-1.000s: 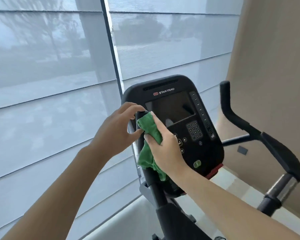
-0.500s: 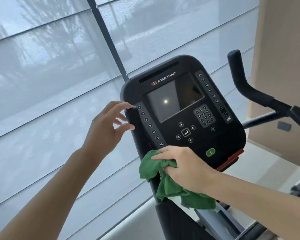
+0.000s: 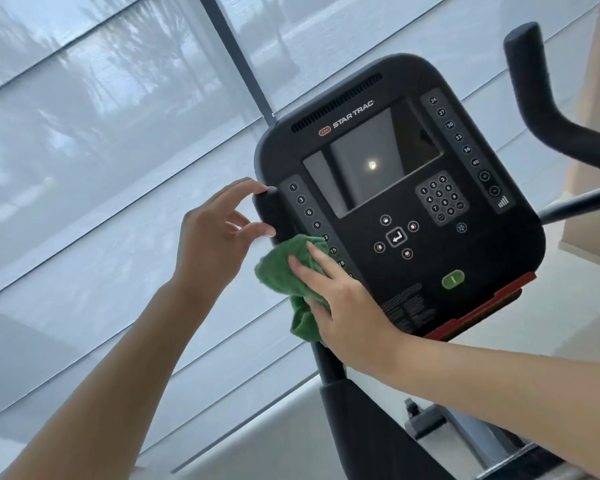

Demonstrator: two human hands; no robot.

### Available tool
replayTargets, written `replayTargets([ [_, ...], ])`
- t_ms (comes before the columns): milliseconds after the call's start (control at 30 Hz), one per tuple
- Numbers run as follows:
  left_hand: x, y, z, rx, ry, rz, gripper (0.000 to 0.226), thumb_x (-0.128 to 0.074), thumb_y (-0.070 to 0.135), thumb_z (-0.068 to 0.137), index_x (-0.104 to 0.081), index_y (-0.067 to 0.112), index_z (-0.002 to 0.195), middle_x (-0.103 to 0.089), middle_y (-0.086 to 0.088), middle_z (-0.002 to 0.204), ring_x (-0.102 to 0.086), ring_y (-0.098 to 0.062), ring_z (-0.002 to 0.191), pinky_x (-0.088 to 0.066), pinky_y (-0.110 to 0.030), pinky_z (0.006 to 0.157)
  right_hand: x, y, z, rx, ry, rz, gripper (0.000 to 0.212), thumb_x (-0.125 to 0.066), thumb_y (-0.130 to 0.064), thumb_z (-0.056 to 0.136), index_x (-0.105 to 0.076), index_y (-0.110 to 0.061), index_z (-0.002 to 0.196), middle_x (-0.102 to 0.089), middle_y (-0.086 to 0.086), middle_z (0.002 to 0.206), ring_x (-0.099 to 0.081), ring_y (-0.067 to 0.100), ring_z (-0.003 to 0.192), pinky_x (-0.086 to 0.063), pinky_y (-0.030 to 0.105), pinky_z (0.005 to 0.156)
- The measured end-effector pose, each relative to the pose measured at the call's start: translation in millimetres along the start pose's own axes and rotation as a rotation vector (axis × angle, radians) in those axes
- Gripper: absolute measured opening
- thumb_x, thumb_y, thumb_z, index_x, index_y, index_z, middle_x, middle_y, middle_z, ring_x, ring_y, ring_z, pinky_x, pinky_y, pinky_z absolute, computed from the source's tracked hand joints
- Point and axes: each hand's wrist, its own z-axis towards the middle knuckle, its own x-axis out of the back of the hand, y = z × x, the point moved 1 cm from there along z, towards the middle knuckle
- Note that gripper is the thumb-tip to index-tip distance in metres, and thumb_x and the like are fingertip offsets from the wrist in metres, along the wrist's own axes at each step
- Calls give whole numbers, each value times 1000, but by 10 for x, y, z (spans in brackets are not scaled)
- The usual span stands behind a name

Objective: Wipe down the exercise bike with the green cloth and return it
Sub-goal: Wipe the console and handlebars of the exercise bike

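The bike's console (image 3: 406, 202) is a black panel marked STAR TRAC, tilted in the head view so that its top leans to the right. A dark screen (image 3: 371, 161) occupies the upper middle of the panel and shows a small bright reflection. A numeric keypad (image 3: 440, 199) sits just beside the screen's lower right corner. Arrow keys surround an enter key (image 3: 395, 237) below the screen. A green button (image 3: 453, 279) lies near the console's bottom edge, just above a red strip (image 3: 482, 310) that runs along that edge. Columns of numbered buttons run down the left and right edges of the panel.

The cloth (image 3: 291, 271) is green and bunched. It is pressed against the console's lower left edge, over the lower end of the left button column, and part of it hangs down below the hand.

The right hand (image 3: 340, 303) lies on the cloth with fingers extended and fairly straight, pressing it to the panel; the thumb's position behind the cloth cannot be determined.

The left hand (image 3: 215, 237) is at the console's left edge, above the cloth. Its fingers are spread and loosely bent, with fingertips touching the panel's side; it grips nothing.

A black handlebar (image 3: 541, 98) rises at the right of the console. A black post (image 3: 329, 365) descends from the console's underside. Window blinds (image 3: 101, 150) fill the background.
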Motion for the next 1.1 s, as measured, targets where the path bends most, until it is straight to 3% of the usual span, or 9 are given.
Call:
replayTargets([
  [100,-9,12,-8,24,2,-26,53,-90,25,75,-66,49,115,-65,39,120,-70,-4,80,-54,-14,79,58,41,-201,-7,-120,-87,50,-52,3,101,-66,-20,143,-34,0,162,-45,21,142,-35,30,123],
  [267,12,39,-7,10,-11,-30,53,-90,23,76,-65,50,115,-66,36,119,-71,-7,81,-55,-18,79,295,-77,-217,24,-242,-176,39,-51,-4,99,-73,-18,129,-46,-8,137,-51,17,119,-44,30,108],
  [467,19,-5,-8,39,-7,-50,59,-91,22,75,-66,60,112,-67,43,100,-72,-2,76,-47,-4,73,569,-359,470,31,125,6,28,-50,-9,105,-68,-9,126,-50,3,130,-56,9,115,-37,10,103],
  [567,31,-19,15,35,-19,-20,58,-88,16,75,-67,57,111,-66,44,97,-72,-2,75,-45,-3,70,350,-408,585,78,184,8,32,-50,-2,106,-62,-1,136,-53,9,137,-55,19,126,-39,28,115],
  [667,42,1,20,44,-22,-24,56,-91,20,74,-68,55,110,-67,43,97,-72,-2,74,-49,-8,70,141,-327,444,97,231,12,35,-55,5,101,-64,-1,134,-55,8,135,-57,25,124,-45,39,111],
  [867,28,25,-14,88,-27,-87,55,-91,27,72,-66,63,105,-68,40,83,-69,0,65,-47,-8,67,34,5,-65,45,84,-84,22,-65,-1,93,-71,-7,113,-56,-1,117,-60,25,105,-53,46,91],
  [967,20,8,-23,83,-32,-102,55,-91,26,73,-67,63,106,-69,37,80,-67,1,63,-46,-8,64,124,33,-267,-23,26,-58,16,-68,-4,90,-71,-11,104,-57,-6,103,-61,18,91,-53,42,86],
  [1067,25,0,-22,88,-26,-113,51,-91,26,74,-70,58,108,-67,42,83,-67,1,65,-43,-5,66,346,-97,-124,-52,-121,-82,14,-71,-8,85,-73,-15,98,-59,-6,96,-62,15,89,-53,37,87],
  [1100,27,-8,-21,87,-24,-114,50,-91,27,74,-70,57,109,-67,43,83,-67,1,66,-43,-5,67,433,-166,9,-35,-87,-85,16,-73,-9,84,-75,-15,98,-62,-5,97,-63,14,90,-52,33,88],
])
